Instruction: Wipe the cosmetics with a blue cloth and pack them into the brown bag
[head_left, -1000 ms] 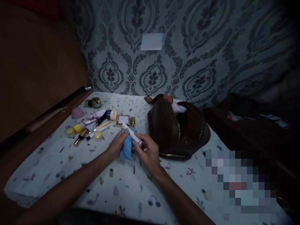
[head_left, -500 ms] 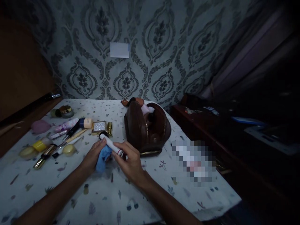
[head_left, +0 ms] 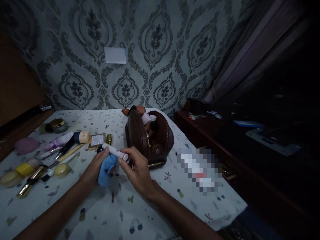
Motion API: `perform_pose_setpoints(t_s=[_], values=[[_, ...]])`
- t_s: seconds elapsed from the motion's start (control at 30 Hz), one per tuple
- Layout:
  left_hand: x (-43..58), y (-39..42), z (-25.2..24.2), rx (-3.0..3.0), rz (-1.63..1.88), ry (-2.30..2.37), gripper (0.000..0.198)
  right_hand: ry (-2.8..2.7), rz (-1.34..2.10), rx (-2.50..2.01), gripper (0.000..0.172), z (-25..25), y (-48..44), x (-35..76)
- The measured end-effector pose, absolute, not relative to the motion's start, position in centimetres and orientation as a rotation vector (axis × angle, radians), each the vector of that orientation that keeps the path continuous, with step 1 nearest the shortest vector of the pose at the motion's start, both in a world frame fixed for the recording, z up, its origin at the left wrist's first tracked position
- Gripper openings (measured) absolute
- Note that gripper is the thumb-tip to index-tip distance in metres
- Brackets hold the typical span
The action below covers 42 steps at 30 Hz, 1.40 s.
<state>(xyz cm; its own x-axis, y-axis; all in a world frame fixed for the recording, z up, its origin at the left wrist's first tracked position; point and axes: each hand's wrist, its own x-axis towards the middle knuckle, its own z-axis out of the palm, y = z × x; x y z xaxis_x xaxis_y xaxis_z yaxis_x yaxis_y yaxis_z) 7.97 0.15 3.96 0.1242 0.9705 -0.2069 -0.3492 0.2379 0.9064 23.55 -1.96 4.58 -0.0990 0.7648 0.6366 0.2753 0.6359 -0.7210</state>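
My right hand [head_left: 136, 166] pinches the lower end of a slim white tube with a dark cap [head_left: 113, 152], held slanted over the bed. My left hand [head_left: 96, 166] holds a blue cloth [head_left: 106, 167] bunched under the tube, thumb near the cap end. Just behind the hands a brown leather pouch [head_left: 160, 140] stands unzipped, with small items showing inside. Both hands hover above a patterned white sheet [head_left: 120, 210].
Several cosmetics lie at the left: a glittery compact [head_left: 97, 140], a gold lipstick [head_left: 27, 186], yellow jars [head_left: 61, 169], a pink sponge [head_left: 26, 145], brushes and a gold-lidded jar [head_left: 58, 125]. A dark wooden ledge [head_left: 212, 133] runs along the right. Patterned wallpaper rises behind.
The view has swung to the right, so everything sits further left in frame. The tube's white body has slid further into the cloth; both hands keep their hold.
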Motion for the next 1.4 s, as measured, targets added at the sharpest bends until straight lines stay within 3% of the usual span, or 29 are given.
perform_pose_setpoints(t_s=[0.27, 0.7, 1.13, 1.4], values=[[9.1, 0.4, 4.0, 0.749, 1.167, 0.944, 0.057, -1.786, 0.354, -0.792, 0.017, 5.6, -2.2, 24.8], [7.7, 1.7, 1.9, 0.664, 1.248, 1.128, 0.053, -2.002, 0.292, -0.880, 0.027, 2.4, -1.0, 23.9], [4.8, 3.3, 2.5, 1.498, 1.228, 1.332, 0.027, -2.009, 0.309, -0.946, 0.030, 0.1, 0.9, 22.2], [3.3, 4.1, 3.3, 1.234, 1.267, 1.357, 0.039, -2.038, 0.289, -1.027, 0.029, -0.8, 1.0, 21.6]])
